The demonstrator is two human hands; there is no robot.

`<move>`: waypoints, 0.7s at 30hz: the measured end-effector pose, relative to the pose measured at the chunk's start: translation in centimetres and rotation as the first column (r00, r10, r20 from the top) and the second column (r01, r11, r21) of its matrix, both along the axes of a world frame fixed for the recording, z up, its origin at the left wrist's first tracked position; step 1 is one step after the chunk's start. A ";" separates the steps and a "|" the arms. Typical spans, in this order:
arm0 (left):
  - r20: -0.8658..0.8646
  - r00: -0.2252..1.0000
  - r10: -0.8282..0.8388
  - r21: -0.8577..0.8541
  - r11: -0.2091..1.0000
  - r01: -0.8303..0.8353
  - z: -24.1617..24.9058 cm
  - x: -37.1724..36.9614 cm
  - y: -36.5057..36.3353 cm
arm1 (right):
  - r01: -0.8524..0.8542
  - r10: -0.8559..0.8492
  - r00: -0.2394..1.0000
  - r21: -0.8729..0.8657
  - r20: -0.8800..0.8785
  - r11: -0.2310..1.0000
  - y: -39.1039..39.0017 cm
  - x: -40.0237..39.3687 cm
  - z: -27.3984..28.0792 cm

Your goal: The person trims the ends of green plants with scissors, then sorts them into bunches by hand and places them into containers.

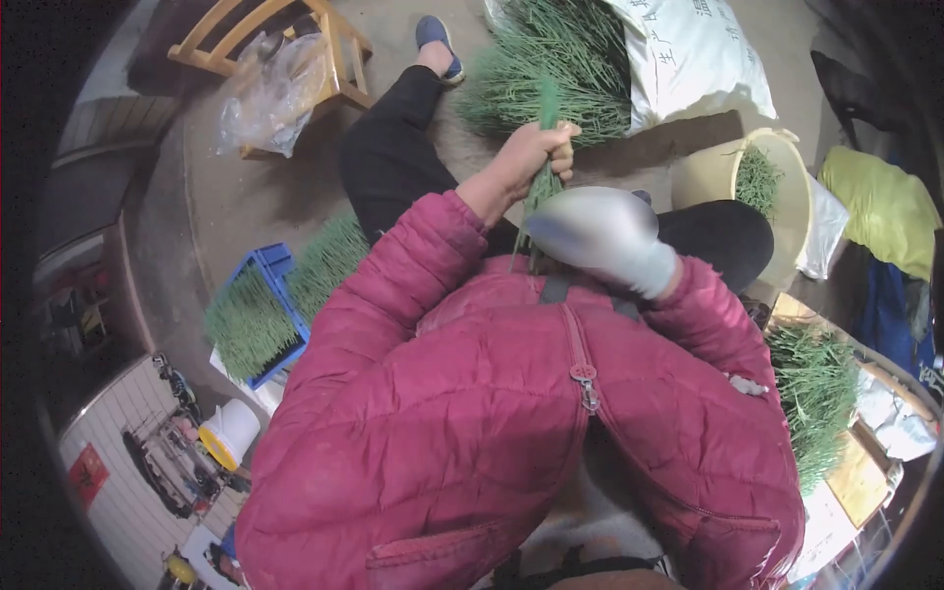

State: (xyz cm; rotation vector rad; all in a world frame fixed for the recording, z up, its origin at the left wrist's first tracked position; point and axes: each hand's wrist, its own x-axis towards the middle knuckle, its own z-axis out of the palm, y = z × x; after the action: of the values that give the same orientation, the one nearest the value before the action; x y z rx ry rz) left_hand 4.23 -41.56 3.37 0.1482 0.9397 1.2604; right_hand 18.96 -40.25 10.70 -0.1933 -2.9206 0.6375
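My bare left hand (536, 157) is closed around a bunch of thin green stalks (543, 187), held upright above my lap. The top of the bunch sticks out past my fist, and its lower ends hang down toward my jacket. My right hand (600, 236) wears a whitish glove with a blue-grey patch. It is beside the lower part of the bunch, overlapping it in view. Blur and the glove hide its fingers, so whether it grips any stalks cannot be made out. Just beyond my hands lies a large heap of similar green stalks (551, 59).
A white printed sack (688, 59) lies behind the heap. A cream bucket (801, 211) with green pieces stands at right, and more stalks (811, 393) lie below it. At left are a blue crate (285, 295) of stalks and a wooden chair (344, 59) with a plastic bag.
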 end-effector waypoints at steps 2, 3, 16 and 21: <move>0.026 1.000 -0.013 0.103 0.995 0.010 0.5 0.4 0.6 | 0.237 -0.274 0.962 -0.453 -0.016 0.859 1.0 1.4 -0.1; 0.040 0.999 -0.011 0.124 0.992 0.006 0.8 0.8 0.7 | 0.282 -0.333 0.943 -0.555 0.010 0.782 0.6 2.1 0.0; 0.522 0.850 -0.065 0.326 0.936 -0.129 -0.5 -4.3 0.3 | 0.991 -0.993 -0.026 -0.127 0.118 -0.041 17.5 20.0 -3.0; 0.599 0.731 -0.327 0.500 0.866 -0.023 -1.3 -1.7 -1.0 | 0.974 -0.981 0.096 0.187 0.169 0.128 17.1 15.7 0.6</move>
State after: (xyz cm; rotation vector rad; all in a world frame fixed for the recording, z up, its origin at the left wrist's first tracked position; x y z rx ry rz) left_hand 2.51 -42.53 2.07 0.1407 -0.0350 1.2300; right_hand 34.64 -23.18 11.33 -2.1503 -2.0713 0.2633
